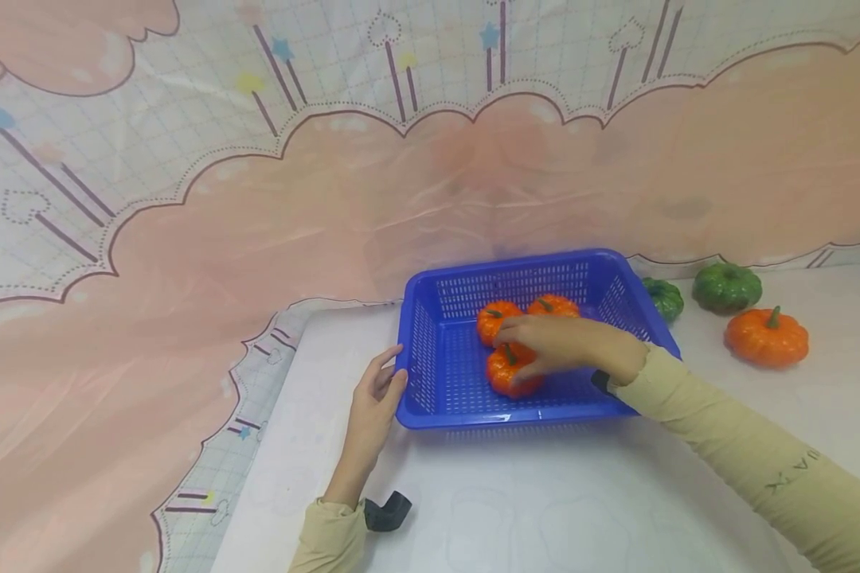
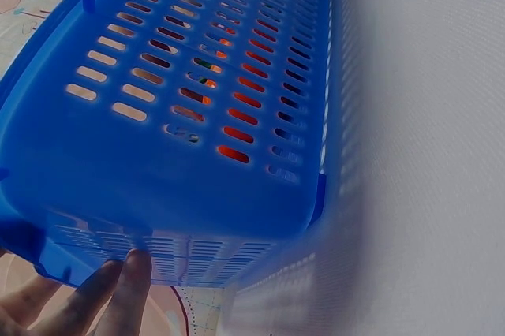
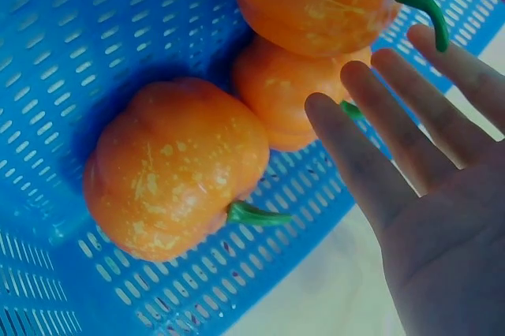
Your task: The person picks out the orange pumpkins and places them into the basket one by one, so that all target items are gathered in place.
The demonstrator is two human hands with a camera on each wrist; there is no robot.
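Observation:
A blue slotted plastic basket (image 1: 466, 419) stands on the white table with several orange toy pumpkins inside. My left hand (image 1: 371, 410) touches the basket's left end from outside; in the left wrist view its fingertips (image 2: 134, 269) lie against the wall, fingers fairly straight. My right hand (image 1: 562, 342) is inside the basket, over the front pumpkin (image 1: 503, 378). Behind it sit another pumpkin (image 1: 493, 320) and a third (image 1: 560, 305), partly covered by the hand. In the right wrist view, the right hand's fingers (image 3: 379, 115) are straight and spread beside the pumpkins, not curled round any.
Right of the basket lie an orange pumpkin (image 1: 767, 338), a green pumpkin (image 1: 727, 287) and another green one (image 1: 663, 300) partly hidden by the basket's edge. A patterned pink cloth (image 1: 315, 215) hangs behind the table. A black device (image 1: 388, 512) sits at my left wrist.

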